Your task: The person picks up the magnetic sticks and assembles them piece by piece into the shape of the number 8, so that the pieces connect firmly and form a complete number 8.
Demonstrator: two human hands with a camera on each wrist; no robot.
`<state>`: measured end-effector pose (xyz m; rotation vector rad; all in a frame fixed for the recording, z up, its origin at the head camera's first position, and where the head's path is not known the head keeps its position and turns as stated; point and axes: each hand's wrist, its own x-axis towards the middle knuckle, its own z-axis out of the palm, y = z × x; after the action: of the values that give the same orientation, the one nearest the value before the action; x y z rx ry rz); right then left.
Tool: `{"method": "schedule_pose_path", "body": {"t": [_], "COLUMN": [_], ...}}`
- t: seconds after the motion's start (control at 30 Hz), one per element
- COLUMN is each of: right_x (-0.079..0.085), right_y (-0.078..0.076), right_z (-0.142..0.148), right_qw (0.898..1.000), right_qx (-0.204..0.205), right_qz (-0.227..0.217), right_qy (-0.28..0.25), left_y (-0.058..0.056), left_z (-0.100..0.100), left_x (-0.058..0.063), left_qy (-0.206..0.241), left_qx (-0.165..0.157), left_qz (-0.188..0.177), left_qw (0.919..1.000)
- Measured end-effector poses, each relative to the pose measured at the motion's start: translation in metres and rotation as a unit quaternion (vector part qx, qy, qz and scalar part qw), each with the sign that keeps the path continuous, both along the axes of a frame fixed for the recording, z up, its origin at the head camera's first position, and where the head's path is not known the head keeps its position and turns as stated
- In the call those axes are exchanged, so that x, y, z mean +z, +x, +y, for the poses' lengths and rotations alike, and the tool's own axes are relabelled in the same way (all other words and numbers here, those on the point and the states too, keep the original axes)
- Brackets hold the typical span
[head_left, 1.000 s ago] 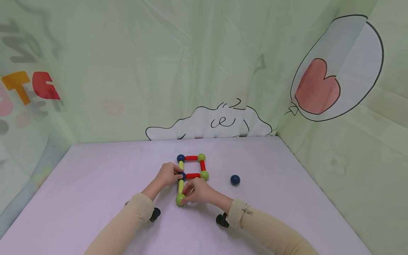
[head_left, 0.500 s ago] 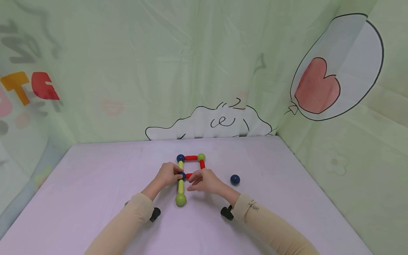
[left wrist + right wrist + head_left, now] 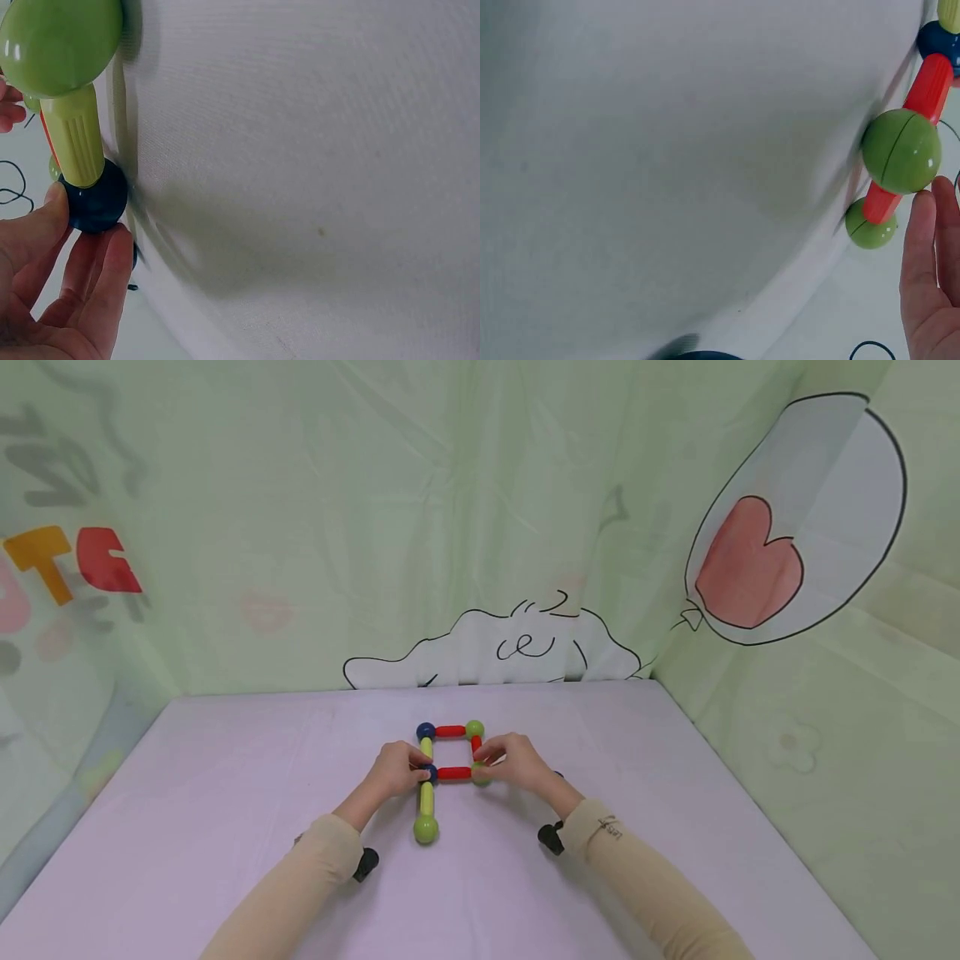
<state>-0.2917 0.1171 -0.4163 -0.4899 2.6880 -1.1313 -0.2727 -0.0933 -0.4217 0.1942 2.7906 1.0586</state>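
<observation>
A flat frame of magnetic balls and rods lies on the table. Red rods (image 3: 454,773) and yellow rods (image 3: 427,798) join blue and green balls. My left hand (image 3: 393,770) pinches the blue ball (image 3: 99,199) at the frame's near left corner. Below that corner a yellow rod leads to a green ball (image 3: 426,828). My right hand (image 3: 517,764) is at the near right green ball (image 3: 902,151). In the right wrist view its fingers are fairly straight, tips at that ball's edge.
A loose blue ball (image 3: 558,774) sits to the right, mostly hidden behind the right wrist. The lilac tabletop (image 3: 225,793) meets a printed curtain (image 3: 315,543) at its back edge. Black wrist cameras (image 3: 551,838) hang under both sleeves.
My right hand has left the lower green ball and moved up and right to the square's near right green ball. The left hand stays on its blue ball.
</observation>
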Motion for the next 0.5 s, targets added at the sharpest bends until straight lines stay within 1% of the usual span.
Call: {"method": "schedule_pose_path", "body": {"t": [0.17, 0.27, 0.5], "right_x": [-0.005, -0.009, -0.011], "right_y": [-0.004, -0.006, -0.008], "right_z": [0.001, 0.002, 0.003], "right_qw": [1.0, 1.0, 0.998], "right_qx": [-0.013, -0.026, -0.044], "right_qz": [0.003, 0.004, -0.023], "right_qy": [0.007, 0.014, 0.026], "left_y": [0.0, 0.0, 0.0], "left_z": [0.0, 0.0, 0.0], "left_x": [0.0, 0.0, -0.001], "left_qy": [0.0, 0.0, 0.002], "left_qx": [0.004, 0.001, 0.001], "left_qz": [-0.009, -0.006, -0.007], "left_qw": [0.9999, 1.0, 1.0]}}
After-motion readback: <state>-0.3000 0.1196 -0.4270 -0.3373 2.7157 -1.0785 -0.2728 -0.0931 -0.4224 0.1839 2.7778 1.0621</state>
